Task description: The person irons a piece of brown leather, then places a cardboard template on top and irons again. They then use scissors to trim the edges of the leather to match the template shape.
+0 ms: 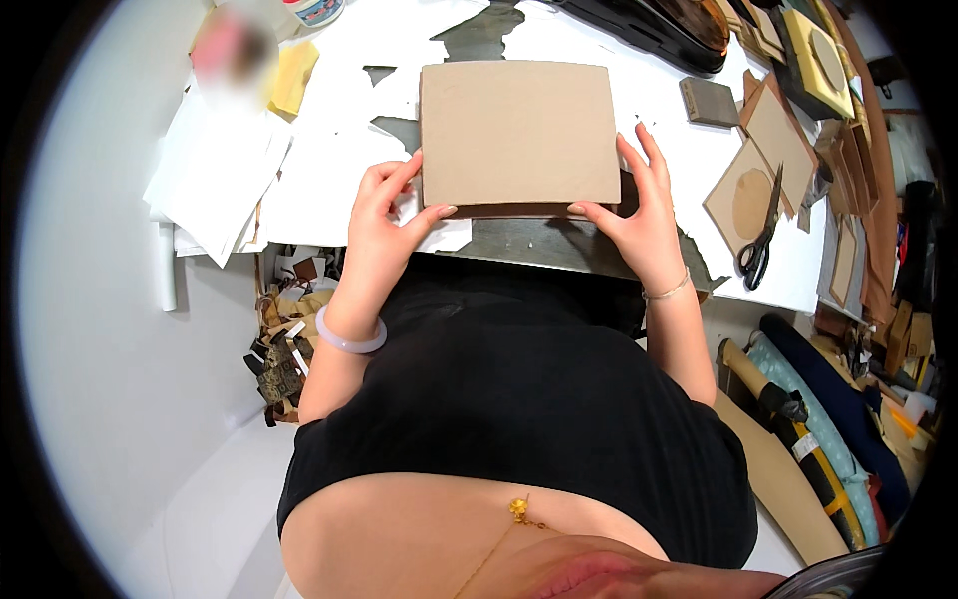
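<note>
**Both hands steady a tan board at the near edge of a cluttered worktable**

A person at a white worktable (329,190) holds a flat, tan rectangular board (517,132) by its near corners. The left hand (381,222) grips the near-left corner, thumb laid along the near edge and fingers curled at the left side; the right hand (642,215) pinches the near-right corner the same way, thumb on the near edge and fingers spread up the right side. Both hands are closed on the board, which lies flat at the centre of the table, its near edge over a dark grey mat (559,242).

To the right, black-handled scissors (761,240) rest on a brown card with a cut circle (743,200), with more card pieces beyond. A small grey block (710,102) sits far right of the board; a yellow sponge (292,76) lies far left. Offcuts spill beneath the table at left (284,349), and rolls of material (828,419) lean at right.

Judging from the grip, the board is being squared or pressed in place. Even pressure from both thumbs, with the fingers kept at the edges, would best keep it from skewing.
</note>
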Tool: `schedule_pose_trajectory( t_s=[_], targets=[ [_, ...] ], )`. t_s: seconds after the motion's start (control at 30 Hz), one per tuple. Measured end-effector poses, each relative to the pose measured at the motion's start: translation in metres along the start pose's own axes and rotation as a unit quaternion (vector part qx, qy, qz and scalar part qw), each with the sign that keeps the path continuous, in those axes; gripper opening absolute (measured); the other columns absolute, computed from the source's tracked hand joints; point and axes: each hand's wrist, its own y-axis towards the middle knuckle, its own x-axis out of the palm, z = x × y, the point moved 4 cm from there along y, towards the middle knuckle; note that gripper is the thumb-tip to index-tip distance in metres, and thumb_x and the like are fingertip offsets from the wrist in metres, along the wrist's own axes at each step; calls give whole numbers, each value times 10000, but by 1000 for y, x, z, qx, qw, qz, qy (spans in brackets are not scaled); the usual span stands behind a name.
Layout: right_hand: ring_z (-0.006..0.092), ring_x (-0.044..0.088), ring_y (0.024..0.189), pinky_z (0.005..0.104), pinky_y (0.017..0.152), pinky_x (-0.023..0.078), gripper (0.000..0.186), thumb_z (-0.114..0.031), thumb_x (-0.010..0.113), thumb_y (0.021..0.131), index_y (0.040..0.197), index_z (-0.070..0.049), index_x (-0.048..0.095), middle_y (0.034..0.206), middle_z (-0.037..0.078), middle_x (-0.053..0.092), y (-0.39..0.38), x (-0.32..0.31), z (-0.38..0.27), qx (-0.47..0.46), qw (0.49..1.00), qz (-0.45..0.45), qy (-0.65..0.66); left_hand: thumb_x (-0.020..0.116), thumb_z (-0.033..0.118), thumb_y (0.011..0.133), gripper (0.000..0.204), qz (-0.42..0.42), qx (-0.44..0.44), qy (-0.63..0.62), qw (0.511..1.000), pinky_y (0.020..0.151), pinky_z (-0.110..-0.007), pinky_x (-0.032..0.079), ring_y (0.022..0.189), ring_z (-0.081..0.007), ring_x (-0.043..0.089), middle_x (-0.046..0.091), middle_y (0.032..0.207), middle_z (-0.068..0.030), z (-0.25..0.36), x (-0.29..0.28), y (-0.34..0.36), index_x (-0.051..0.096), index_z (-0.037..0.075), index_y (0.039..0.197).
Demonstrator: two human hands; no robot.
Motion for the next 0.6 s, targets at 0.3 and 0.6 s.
schedule_pose_trajectory(
  t_s=[0.3,0.6],
  targets=[
    [423,252,1557,532,1242,292,903,-370,953,707,1458,-46,569,1674,198,299,-3,10,17,-24,994,-15,-103,908,207,762,661,4,85,141,986,1247,-642,130,1561,-431,242,367,1653,-153,-19,11,0,673,71,1364],
    [420,224,1569,565,1272,169,914,-423,932,724,1456,-18,565,1670,205,300,-2,13,19,-15,992,-24,-127,870,142,803,646,1,93,153,984,1267,-619,86,1577,-397,233,377,1654,-134,-23,17,3,643,93,1406]
  ],
)
